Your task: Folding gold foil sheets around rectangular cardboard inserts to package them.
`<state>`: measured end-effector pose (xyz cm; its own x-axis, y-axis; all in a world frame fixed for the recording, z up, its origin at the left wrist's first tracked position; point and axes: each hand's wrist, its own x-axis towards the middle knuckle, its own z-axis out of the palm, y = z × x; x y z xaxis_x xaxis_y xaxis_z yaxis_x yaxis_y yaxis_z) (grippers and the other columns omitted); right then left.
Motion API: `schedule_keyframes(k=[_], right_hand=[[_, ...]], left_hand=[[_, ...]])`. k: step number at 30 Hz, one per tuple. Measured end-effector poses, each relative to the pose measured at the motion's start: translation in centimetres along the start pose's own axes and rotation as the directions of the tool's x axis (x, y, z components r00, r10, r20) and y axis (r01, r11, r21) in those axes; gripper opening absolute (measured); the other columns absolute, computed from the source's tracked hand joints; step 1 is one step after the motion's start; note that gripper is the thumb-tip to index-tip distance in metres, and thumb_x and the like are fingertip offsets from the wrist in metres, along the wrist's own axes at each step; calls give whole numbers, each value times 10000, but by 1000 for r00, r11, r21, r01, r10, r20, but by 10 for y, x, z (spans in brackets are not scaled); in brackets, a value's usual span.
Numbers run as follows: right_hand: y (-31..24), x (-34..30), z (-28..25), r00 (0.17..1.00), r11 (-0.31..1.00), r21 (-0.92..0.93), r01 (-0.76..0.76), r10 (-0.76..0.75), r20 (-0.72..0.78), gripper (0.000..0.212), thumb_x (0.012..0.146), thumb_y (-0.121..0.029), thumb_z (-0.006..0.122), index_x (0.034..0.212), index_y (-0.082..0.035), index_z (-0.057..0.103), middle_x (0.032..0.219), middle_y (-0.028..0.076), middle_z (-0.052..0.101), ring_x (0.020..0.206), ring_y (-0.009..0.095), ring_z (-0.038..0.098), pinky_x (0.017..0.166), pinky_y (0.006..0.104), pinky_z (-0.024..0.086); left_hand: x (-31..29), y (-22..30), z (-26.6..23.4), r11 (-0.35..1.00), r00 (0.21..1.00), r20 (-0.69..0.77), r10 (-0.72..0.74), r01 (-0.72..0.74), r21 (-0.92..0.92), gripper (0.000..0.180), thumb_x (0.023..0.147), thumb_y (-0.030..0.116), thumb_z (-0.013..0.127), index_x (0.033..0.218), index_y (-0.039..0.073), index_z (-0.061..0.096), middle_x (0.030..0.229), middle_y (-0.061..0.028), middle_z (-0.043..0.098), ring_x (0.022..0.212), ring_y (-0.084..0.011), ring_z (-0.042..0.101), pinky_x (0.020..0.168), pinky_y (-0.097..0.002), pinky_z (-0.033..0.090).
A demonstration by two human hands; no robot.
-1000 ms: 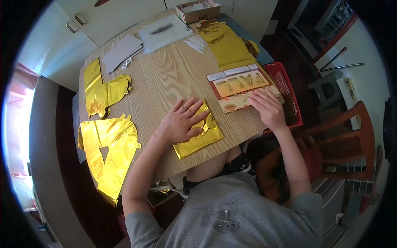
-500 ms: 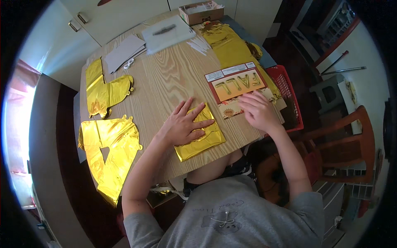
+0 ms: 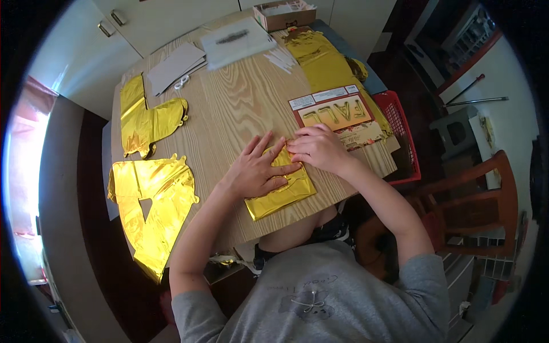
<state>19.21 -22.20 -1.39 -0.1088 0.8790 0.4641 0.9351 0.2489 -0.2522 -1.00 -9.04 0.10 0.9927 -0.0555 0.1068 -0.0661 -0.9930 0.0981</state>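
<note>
A gold foil balloon, folded into a flat packet [image 3: 281,203], lies near the table's front edge. My left hand [image 3: 256,170] rests flat on top of it with spread fingers, pressing it down. At the packet's far right corner, my right hand [image 3: 321,147] has its fingers bent and drawn together on the foil edge; the fingertips are partly hidden. Just beyond that hand lies a red and orange printed card [image 3: 334,112], its near edge partly covered by the hand and wrist.
Flat gold letter-shaped balloons [image 3: 150,123] lie along the left edge, one hanging over it [image 3: 166,197]. Grey card sheets [image 3: 176,64], white scissors [image 3: 182,82], a clear plastic sheet [image 3: 237,43], white straws [image 3: 280,60] and a cardboard box [image 3: 285,20] sit farther back. A red basket [image 3: 407,140] stands at right.
My right hand has moved left from the printed card to the packet's far corner, its fingers now bent on the foil. My left hand stays on the packet.
</note>
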Motion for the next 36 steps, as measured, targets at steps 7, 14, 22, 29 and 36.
schedule_keyframes(k=[7, 14, 22, 29, 36], right_hand=[[-2, -2, -6, 997, 999, -36, -40, 42, 66, 286, 754, -318, 728, 978, -145, 760, 1039, -57, 718, 1137, 181, 577, 961, 367, 406], [-2, 2, -5, 999, 1000, 26, -17, 16, 36, 311, 758, -334, 719, 977, -117, 761, 1050, -37, 720, 1101, 186, 583, 1003, 364, 411], [-6, 9, -16, 984, 998, 30, -46, 40, 173, 342, 771, -323, 722, 1026, -96, 744, 1111, 6, 702, 1125, 219, 575, 1067, 408, 378], [-43, 36, 9, 989, 990, 122, 71, -86, 119, 387, 897, -240, 592, 1203, -4, 622, 1272, 140, 607, 1223, 265, 531, 1088, 404, 364], [-42, 24, 30, 958, 994, 90, 54, -77, 276, 549, 950, -268, 499, 1415, 6, 400, 1458, 180, 425, 1382, 311, 363, 1152, 452, 257]], left_hand=[[-7, 1, -1, 1000, 997, 73, 24, -23, -21, 476, 971, 479, 410, 1435, 375, 424, 1560, -133, 267, 1430, -410, 224, 1170, -554, 119], [-32, 17, 4, 990, 990, 60, -129, 133, -55, 641, 933, 540, 442, 1437, 143, 436, 1499, -228, 339, 1404, -411, 283, 1149, -537, 199], [-44, 73, 3, 924, 923, -37, -382, 383, 13, 958, 853, 718, 423, 1443, -33, 348, 1465, -335, 309, 1391, -519, 215, 1145, -548, 183], [-43, 74, 4, 915, 914, -59, -402, 401, -30, 992, 837, 739, 439, 1412, -65, 360, 1461, -367, 268, 1382, -548, 195, 1140, -570, 171], [-45, 74, 7, 907, 907, -20, -420, 419, -36, 982, 826, 749, 432, 1396, -51, 421, 1488, -336, 268, 1406, -515, 181, 1154, -550, 150]])
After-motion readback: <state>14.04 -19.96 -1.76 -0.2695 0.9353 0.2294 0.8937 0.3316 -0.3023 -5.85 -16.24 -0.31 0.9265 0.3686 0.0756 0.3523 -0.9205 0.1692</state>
